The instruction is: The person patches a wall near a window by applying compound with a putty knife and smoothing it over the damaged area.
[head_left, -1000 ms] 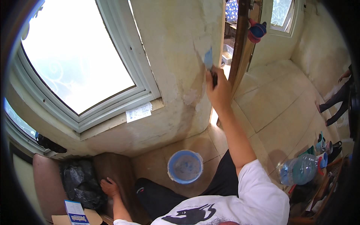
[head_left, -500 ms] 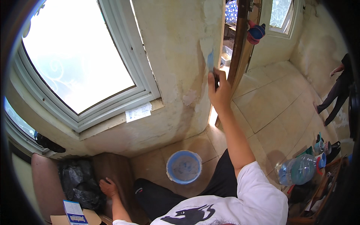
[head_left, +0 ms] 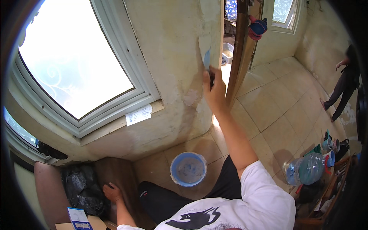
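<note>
My right hand (head_left: 214, 86) is raised to the stained wall (head_left: 172, 61) beside the door opening. Its fingers are closed round the dark handle of what looks like a putty knife (head_left: 211, 74), mostly hidden in the grip. Just above the fingertips is a bluish strip, either blade or wall paint; I cannot tell which. A pale, rough patch of wall surrounds it. My left hand (head_left: 112, 193) lies on a brown seat (head_left: 119, 172), fingers loosely apart and holding nothing, next to a black plastic bag (head_left: 82, 189). On the floor before me stands a blue bucket (head_left: 188, 169) with greyish contents.
A window (head_left: 76, 61) fills the left, with a paper (head_left: 138, 115) on its sill. A wooden door (head_left: 241, 53) stands open, a cap hanging from it. At right are a large water bottle (head_left: 306, 168), a rack of items and another person (head_left: 343, 84) by the far wall.
My right hand has shifted slightly left and up along the wall with its tool. The view has tilted a little; my left hand stays on the seat. The person at right has moved an arm slightly.
</note>
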Demonstrator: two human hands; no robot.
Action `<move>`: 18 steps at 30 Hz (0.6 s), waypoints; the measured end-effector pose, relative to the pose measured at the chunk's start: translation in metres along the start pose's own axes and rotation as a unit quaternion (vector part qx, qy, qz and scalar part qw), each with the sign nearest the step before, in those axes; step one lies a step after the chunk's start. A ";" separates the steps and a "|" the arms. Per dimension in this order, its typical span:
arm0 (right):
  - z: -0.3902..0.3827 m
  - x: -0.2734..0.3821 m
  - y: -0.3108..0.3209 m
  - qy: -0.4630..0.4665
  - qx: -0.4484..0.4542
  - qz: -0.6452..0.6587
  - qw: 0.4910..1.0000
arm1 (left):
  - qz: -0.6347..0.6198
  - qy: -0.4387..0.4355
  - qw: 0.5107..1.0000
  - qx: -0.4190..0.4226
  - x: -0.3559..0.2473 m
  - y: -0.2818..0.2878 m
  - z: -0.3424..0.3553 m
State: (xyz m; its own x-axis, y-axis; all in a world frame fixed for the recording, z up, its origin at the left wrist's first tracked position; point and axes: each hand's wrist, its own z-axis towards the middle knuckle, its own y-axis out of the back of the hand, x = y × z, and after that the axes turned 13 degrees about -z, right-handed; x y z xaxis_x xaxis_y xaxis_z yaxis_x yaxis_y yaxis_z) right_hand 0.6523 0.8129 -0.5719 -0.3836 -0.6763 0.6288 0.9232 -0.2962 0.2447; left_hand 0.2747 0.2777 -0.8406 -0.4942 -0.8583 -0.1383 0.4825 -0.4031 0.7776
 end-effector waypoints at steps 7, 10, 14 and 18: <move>-0.002 0.016 -0.001 -0.016 -0.048 0.063 0.997 | 0.008 -0.011 1.000 -0.017 -0.007 0.003 0.001; 0.025 0.040 -0.009 0.005 -0.086 0.057 0.995 | -0.003 -0.010 1.000 -0.010 -0.009 0.003 0.004; 0.023 0.044 -0.030 0.013 -0.089 0.035 0.995 | -0.004 -0.015 1.000 -0.015 -0.011 0.001 0.003; 0.008 0.048 -0.026 0.012 -0.078 0.005 0.997 | 0.014 -0.032 0.999 -0.036 -0.005 -0.004 -0.002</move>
State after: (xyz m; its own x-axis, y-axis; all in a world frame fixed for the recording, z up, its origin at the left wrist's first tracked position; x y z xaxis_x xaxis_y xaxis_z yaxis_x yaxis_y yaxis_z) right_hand 0.6098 0.7942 -0.5422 -0.3764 -0.6950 0.6126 0.9135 -0.3887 0.1202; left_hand 0.2767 0.2826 -0.8443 -0.5242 -0.8482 -0.0751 0.5468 -0.4029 0.7340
